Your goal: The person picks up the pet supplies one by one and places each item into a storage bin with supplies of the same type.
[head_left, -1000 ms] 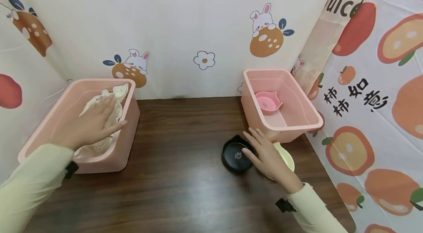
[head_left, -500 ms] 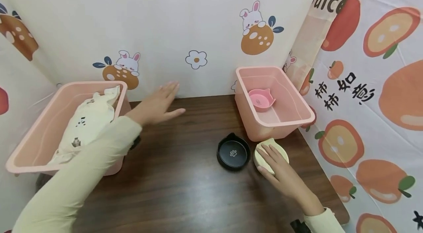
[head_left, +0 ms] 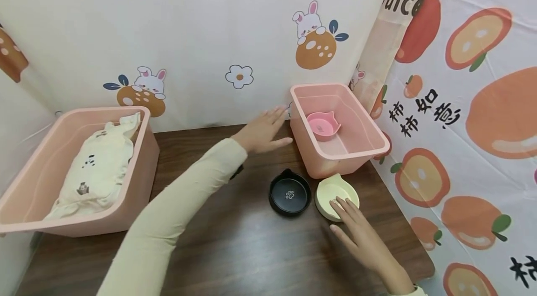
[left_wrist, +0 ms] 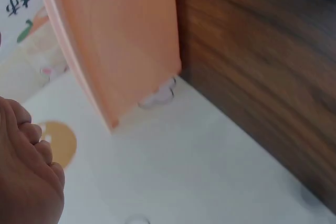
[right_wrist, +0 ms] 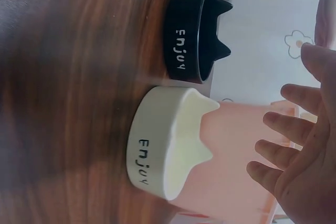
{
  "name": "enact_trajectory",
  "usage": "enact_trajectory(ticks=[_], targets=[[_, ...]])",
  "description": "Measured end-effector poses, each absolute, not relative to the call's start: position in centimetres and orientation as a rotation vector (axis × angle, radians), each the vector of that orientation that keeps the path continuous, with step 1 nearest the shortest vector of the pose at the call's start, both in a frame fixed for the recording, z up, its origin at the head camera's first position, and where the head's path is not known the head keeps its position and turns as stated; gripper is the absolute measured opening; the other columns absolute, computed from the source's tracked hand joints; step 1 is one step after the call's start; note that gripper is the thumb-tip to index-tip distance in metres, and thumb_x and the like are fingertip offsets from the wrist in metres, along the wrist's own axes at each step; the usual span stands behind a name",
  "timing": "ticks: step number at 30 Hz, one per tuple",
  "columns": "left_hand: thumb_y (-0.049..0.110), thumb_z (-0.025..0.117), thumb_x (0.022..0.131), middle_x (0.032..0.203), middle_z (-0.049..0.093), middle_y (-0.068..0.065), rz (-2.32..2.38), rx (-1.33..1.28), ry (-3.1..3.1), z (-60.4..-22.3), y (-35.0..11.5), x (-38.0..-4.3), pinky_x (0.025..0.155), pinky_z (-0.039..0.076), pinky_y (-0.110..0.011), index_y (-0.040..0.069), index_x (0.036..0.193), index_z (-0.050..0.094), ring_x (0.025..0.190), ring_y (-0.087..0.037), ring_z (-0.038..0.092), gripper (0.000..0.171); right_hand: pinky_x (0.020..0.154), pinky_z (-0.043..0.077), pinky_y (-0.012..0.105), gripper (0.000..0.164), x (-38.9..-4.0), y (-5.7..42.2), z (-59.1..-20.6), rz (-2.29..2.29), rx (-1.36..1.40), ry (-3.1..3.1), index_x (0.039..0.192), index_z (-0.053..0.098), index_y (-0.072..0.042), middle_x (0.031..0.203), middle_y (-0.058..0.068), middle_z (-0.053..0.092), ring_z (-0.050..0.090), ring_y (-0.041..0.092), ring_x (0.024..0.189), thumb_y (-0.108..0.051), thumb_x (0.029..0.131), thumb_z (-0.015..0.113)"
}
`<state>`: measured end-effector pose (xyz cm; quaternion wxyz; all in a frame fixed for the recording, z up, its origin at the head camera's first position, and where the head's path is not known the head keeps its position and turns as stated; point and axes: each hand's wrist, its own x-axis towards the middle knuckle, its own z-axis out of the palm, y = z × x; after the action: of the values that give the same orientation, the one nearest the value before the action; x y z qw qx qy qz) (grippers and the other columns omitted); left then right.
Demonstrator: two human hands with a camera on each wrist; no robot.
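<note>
My left hand point(head_left: 262, 132) hovers with straight fingers just left of the smaller pink bin point(head_left: 340, 158), holding nothing. A pink cat-eared bowl point(head_left: 323, 126) sits inside that bin. In front of the bin stand a black cat-eared bowl point(head_left: 289, 193) and a pale yellow one point(head_left: 335, 193), side by side on the table. My right hand point(head_left: 356, 230) is held over the near rim of the yellow bowl, fingers extended and nothing gripped. The right wrist view shows "Enjoy" on the yellow bowl point(right_wrist: 152, 145) and the black bowl point(right_wrist: 186, 35), with the fingers apart from both.
A larger pink bin point(head_left: 144, 165) stands at the left, with a cream printed cloth item point(head_left: 96, 165) lying in it. The dark wooden table point(head_left: 218, 249) ends at a rounded corner on the right. Printed curtains point(head_left: 201, 44) hang behind and at the sides.
My left hand has left the cloth item in the left bin and swung right to the smaller bin. My right hand has shifted from near the black bowl to the yellow one. The view has turned right.
</note>
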<state>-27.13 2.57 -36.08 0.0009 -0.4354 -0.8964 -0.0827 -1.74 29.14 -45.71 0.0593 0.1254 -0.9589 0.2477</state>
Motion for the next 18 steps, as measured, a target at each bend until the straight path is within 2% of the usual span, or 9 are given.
enact_trajectory(ticks=[8, 13, 18], targets=[[0.059, 0.037, 0.096, 0.162, 0.006, -0.008, -0.33, -1.406, -2.829, -37.9, 7.9, -27.1, 0.12, 0.004, -0.037, 0.008, 0.155, 0.007, 0.149, -0.024, 0.004, 0.083, 0.101, 0.034, 0.063, 0.057, -0.9, 28.9, -46.8, 0.758, 0.36, -2.91, 0.146, 0.042, -0.021, 0.151, 0.009, 0.038, 0.029, 0.041, 0.138, -0.026, 0.093, 0.063], [0.057, 0.036, 0.097, 0.161, 0.007, -0.008, -0.326, -1.389, -2.862, -39.1, 9.9, -26.9, 0.12, 0.006, -0.038, 0.006, 0.154, 0.011, 0.148, -0.024, 0.006, 0.08, 0.1, 0.036, 0.062, 0.056, -0.7, 28.8, -47.3, 0.74, 0.343, -2.908, 0.144, 0.044, -0.02, 0.15, 0.009, 0.038, 0.03, 0.04, 0.138, -0.023, 0.092, 0.065], [0.054, 0.036, 0.098, 0.162, 0.005, -0.007, -0.406, -1.344, -2.929, -39.9, 11.0, -26.9, 0.12, 0.006, -0.038, 0.006, 0.154, 0.009, 0.148, -0.024, 0.002, 0.078, 0.099, 0.037, 0.062, 0.054, -0.5, 28.6, -47.6, 0.733, 0.343, -2.896, 0.143, 0.047, -0.019, 0.149, 0.011, 0.039, 0.031, 0.04, 0.137, -0.023, 0.092, 0.065]])
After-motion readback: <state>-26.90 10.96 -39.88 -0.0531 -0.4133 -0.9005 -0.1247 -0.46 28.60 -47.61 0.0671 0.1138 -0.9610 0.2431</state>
